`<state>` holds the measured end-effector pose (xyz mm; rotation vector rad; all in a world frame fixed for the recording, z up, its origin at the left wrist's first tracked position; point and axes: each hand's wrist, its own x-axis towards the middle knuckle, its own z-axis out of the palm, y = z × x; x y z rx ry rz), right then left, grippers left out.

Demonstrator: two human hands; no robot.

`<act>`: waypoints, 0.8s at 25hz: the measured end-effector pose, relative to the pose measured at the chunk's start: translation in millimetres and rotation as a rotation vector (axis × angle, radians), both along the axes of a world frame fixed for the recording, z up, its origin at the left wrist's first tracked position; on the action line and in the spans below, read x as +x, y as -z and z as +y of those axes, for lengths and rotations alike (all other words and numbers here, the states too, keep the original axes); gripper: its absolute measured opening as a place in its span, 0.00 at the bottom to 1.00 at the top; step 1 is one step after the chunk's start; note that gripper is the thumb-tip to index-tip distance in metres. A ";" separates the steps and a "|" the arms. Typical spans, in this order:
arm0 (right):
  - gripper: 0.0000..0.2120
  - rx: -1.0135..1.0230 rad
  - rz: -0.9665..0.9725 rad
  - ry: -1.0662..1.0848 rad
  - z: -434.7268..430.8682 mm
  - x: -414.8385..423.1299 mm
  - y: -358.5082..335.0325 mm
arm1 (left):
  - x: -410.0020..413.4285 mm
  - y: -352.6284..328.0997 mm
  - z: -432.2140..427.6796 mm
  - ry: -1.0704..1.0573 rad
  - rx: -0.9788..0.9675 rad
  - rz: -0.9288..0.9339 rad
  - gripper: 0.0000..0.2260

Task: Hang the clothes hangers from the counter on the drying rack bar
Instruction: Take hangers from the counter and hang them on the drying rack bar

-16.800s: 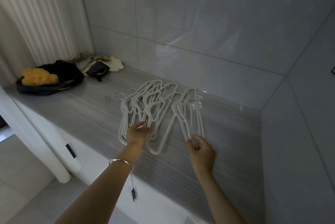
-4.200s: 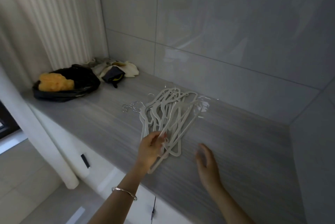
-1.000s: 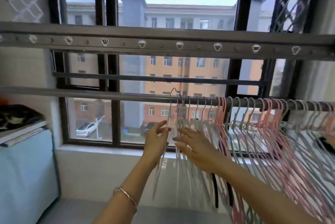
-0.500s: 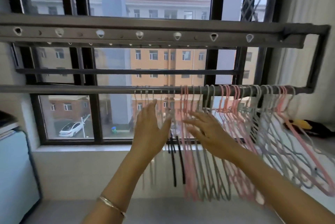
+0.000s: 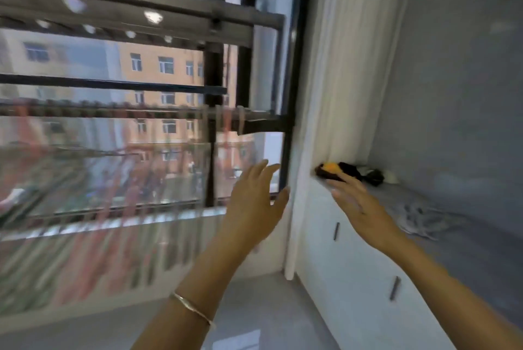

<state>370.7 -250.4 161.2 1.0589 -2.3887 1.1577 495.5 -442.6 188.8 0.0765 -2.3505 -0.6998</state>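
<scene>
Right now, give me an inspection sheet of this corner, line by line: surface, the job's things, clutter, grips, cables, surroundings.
Surface: grey counter on the right, over a white cabinet.
Job's things: hangers hang in a blurred row on the rack bar; a pale tangle lies on the counter, too blurred to name.
Clutter: dark bag with an orange thing at the counter's far end.
Grips: left hand and right hand both open, holding nothing.
Cables: nothing seen.
Surroundings: window, white curtain, grey wall.
</scene>
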 end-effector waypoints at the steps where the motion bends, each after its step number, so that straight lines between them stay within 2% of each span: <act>1: 0.16 -0.015 -0.024 0.044 29.3 -18.5 5.1 | -25.9 5.4 23.7 0.030 0.009 -0.025 0.23; 5: 0.23 -0.034 -0.080 0.224 130.8 -93.9 32.9 | -131.1 31.9 105.2 0.141 0.028 -0.151 0.23; 9: 0.17 -0.076 -0.149 0.359 198.9 -175.8 71.6 | -238.2 71.3 160.0 0.248 0.012 -0.231 0.24; 17: 0.17 -0.176 -0.295 0.646 262.3 -372.9 156.9 | -502.9 153.6 243.5 0.477 -0.067 -0.426 0.26; 20: 0.19 -0.204 -0.427 0.692 278.4 -430.0 182.7 | -585.0 188.3 261.7 0.518 -0.087 -0.536 0.27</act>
